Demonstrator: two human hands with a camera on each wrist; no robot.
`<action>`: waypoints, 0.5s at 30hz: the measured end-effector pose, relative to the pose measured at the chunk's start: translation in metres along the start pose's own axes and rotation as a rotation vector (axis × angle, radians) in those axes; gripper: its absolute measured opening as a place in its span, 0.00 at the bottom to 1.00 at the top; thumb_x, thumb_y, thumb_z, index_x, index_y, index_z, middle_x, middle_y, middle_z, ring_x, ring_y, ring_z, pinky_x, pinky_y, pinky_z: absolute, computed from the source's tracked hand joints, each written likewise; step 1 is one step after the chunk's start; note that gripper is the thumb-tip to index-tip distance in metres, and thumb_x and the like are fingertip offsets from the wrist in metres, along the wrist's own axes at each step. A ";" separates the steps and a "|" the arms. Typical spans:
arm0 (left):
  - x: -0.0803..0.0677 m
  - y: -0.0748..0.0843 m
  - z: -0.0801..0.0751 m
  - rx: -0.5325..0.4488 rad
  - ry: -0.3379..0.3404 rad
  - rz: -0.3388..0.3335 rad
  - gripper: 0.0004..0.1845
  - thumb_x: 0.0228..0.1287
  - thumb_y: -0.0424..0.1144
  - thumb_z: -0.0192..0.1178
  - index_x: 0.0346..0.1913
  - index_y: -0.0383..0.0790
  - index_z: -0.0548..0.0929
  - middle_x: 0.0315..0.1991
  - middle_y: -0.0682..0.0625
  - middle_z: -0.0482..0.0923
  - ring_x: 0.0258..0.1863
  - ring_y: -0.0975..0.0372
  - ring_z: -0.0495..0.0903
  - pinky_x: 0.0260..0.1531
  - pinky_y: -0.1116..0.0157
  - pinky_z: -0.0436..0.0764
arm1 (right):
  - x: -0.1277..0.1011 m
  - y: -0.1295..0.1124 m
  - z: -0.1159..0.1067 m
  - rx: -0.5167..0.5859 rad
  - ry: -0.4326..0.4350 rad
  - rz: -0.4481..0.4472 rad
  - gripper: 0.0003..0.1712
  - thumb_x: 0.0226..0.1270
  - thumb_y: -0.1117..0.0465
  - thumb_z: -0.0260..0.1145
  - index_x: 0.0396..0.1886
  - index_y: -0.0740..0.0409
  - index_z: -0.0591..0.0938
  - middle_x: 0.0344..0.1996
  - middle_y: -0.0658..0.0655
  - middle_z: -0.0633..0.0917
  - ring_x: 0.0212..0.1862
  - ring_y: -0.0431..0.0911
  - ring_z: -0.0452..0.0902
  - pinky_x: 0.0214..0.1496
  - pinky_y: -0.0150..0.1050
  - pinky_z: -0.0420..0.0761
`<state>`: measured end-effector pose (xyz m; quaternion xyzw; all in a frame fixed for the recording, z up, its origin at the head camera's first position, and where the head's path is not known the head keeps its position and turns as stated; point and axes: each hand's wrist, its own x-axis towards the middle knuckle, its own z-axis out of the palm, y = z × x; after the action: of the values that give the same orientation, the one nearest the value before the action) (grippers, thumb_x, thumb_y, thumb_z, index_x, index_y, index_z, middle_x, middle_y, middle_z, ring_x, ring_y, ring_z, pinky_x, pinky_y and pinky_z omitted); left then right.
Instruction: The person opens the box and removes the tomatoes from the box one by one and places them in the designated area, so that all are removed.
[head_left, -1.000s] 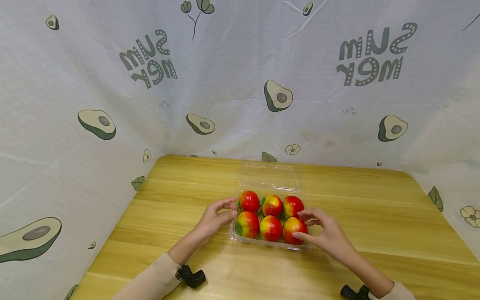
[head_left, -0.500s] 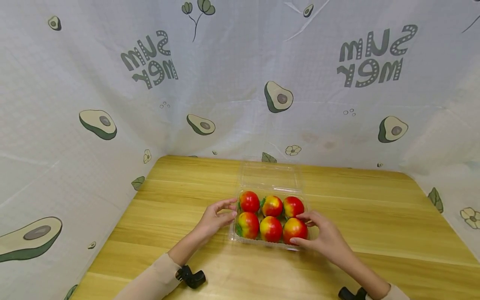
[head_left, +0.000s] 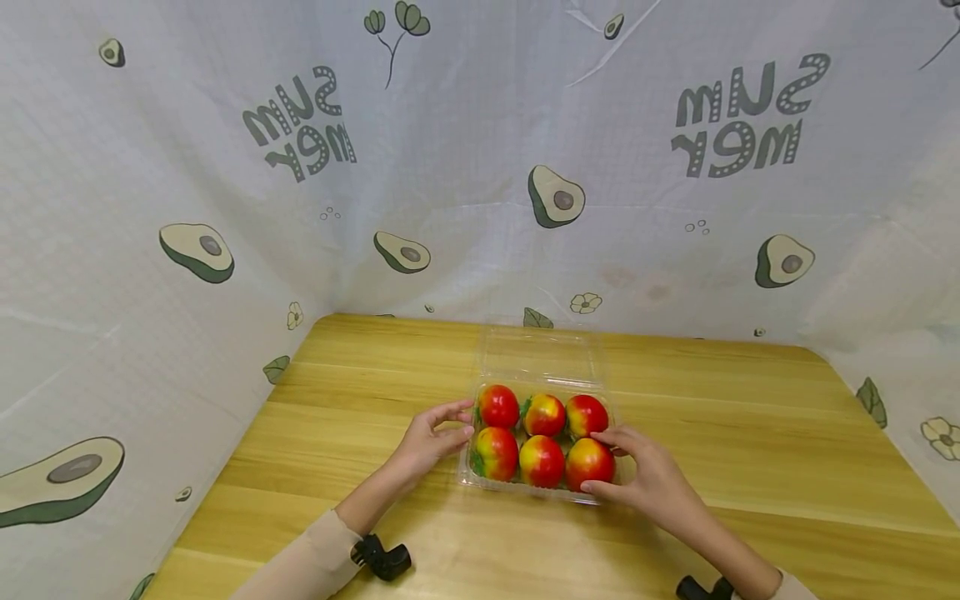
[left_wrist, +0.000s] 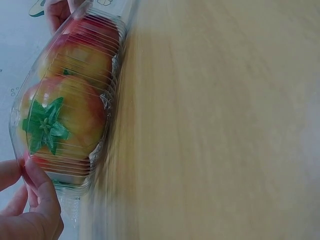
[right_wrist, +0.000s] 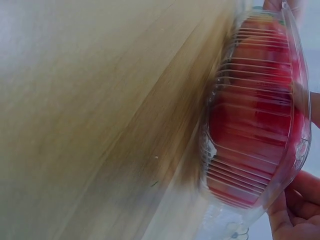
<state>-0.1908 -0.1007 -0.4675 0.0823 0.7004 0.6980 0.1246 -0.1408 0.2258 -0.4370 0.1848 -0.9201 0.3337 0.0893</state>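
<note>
A clear plastic clamshell box (head_left: 517,489) sits on the wooden table with its lid (head_left: 540,352) folded back, away from me. Several red and yellow tomatoes (head_left: 542,461) fill it in two rows; one tomato (left_wrist: 70,117) shows a green leafy top through the ribbed wall. My left hand (head_left: 429,439) pinches the box's left rim between thumb and fingers. At the front right corner my right hand (head_left: 648,475) spans a tomato (head_left: 589,463), thumb on its near side and fingers on its far side. That tomato rests in the box.
Wooden table (head_left: 360,367) surrounds the box. A white curtain (head_left: 465,167) printed with avocados and lettering hangs behind and at both sides. A black wrist mount (head_left: 384,557) sits on my left wrist; another mount (head_left: 701,588) is on the right.
My right hand has shifted slightly left, its thumb and fingers closing in around the front right tomato. The left hand has stayed at the box's left rim.
</note>
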 end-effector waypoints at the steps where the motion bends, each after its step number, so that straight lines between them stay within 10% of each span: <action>1: 0.000 0.000 0.000 0.000 -0.001 0.001 0.24 0.69 0.31 0.62 0.67 0.31 0.74 0.53 0.38 0.74 0.44 0.58 0.83 0.49 0.62 0.83 | 0.000 0.000 0.000 0.000 0.000 0.002 0.37 0.40 0.49 0.86 0.50 0.63 0.85 0.47 0.55 0.84 0.41 0.48 0.80 0.42 0.47 0.85; 15: 0.000 0.001 0.000 0.002 -0.004 -0.004 0.25 0.69 0.30 0.62 0.67 0.31 0.74 0.52 0.39 0.74 0.42 0.60 0.84 0.47 0.63 0.83 | 0.001 0.000 -0.004 0.008 -0.015 0.003 0.34 0.40 0.49 0.86 0.47 0.61 0.86 0.45 0.53 0.84 0.41 0.49 0.81 0.43 0.47 0.84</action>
<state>-0.1905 -0.1010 -0.4666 0.0825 0.7008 0.6970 0.1275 -0.1416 0.2280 -0.4341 0.1865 -0.9197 0.3359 0.0811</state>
